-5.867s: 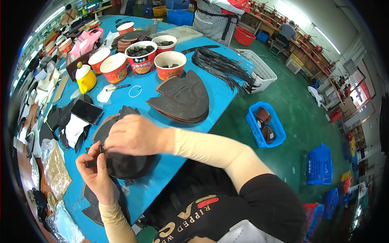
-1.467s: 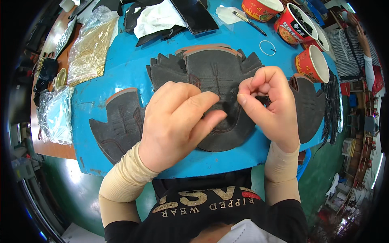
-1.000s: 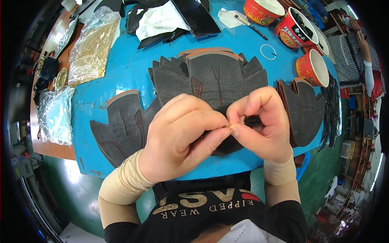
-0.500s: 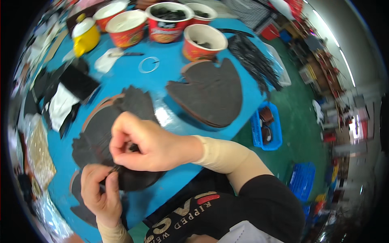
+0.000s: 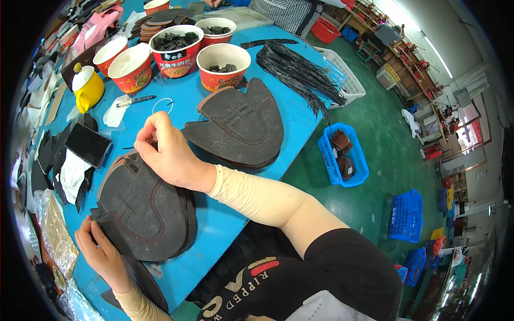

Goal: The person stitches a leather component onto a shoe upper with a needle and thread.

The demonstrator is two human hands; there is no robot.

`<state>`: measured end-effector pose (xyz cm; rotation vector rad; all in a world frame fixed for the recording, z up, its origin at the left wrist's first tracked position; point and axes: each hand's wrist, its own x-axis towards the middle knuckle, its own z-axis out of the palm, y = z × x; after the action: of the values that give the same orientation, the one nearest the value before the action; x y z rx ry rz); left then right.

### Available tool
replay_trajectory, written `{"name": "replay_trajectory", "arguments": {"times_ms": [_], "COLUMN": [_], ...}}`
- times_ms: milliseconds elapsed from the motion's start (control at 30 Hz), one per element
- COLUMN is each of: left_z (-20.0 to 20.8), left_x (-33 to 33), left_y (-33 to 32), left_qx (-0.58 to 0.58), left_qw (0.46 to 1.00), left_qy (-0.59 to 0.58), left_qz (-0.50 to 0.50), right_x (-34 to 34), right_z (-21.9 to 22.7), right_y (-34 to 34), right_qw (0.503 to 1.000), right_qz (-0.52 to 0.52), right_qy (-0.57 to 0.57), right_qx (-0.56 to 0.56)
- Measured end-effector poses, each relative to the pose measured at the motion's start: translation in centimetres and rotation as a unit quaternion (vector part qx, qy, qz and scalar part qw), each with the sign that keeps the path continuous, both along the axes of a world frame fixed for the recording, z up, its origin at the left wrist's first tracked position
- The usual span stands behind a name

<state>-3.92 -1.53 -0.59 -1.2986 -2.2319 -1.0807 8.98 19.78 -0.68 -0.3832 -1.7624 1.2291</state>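
Note:
A stack of dark, shaped leather-like pieces (image 5: 142,214) with pale stitch-like creases lies in front of me on the blue table. My right hand (image 5: 174,155) is above its far edge, fingers closed in a pinch. A thin black strip (image 5: 128,148) pokes out beside those fingertips; the rest of it is hidden. My left hand (image 5: 101,254) is at the stack's left corner, fingers and thumb stretched out and apart, tips at the notched edge. A second stack of similar pieces (image 5: 241,125) sits farther to the right. Partly under my left forearm is another dark piece (image 5: 142,283).
Red-and-white paper tubs (image 5: 224,72), some with black bits, stand at the back. A bundle of black strips (image 5: 292,69) lies at the far right. On the left are a yellow bottle (image 5: 88,91) and a black phone-like slab (image 5: 88,145). A blue basket (image 5: 345,160) stands beyond the table edge.
My hands were close together over the near stack. They have moved apart: the right one up and away, the left one to the stack's left corner. The view has shifted too.

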Motion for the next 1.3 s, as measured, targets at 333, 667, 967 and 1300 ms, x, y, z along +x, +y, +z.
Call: {"name": "replay_trajectory", "arguments": {"times_ms": [333,667,967,1300], "left_z": [1.2,3.4,4.2,3.0], "left_x": [1.9,3.0,5.1,5.0], "left_y": [-0.7,0.8,0.1,0.7], "left_qx": [-0.064,0.055,-0.003,-0.021], "left_qw": [0.997,0.994,0.991,0.978], "left_qy": [0.021,0.092,-0.025,0.023], "left_qz": [0.041,-0.006,-0.128,-0.207], "right_x": [-1.0,1.5,2.6,1.6], "right_z": [-1.1,1.5,2.4,2.6], "right_y": [0.0,0.5,-1.4,-1.4], "right_qw": [0.998,0.995,0.968,0.95], "right_qz": [0.036,0.078,0.161,0.17], "right_qy": [0.021,0.015,-0.131,-0.153], "right_qx": [-0.049,0.067,0.14,0.213]}}
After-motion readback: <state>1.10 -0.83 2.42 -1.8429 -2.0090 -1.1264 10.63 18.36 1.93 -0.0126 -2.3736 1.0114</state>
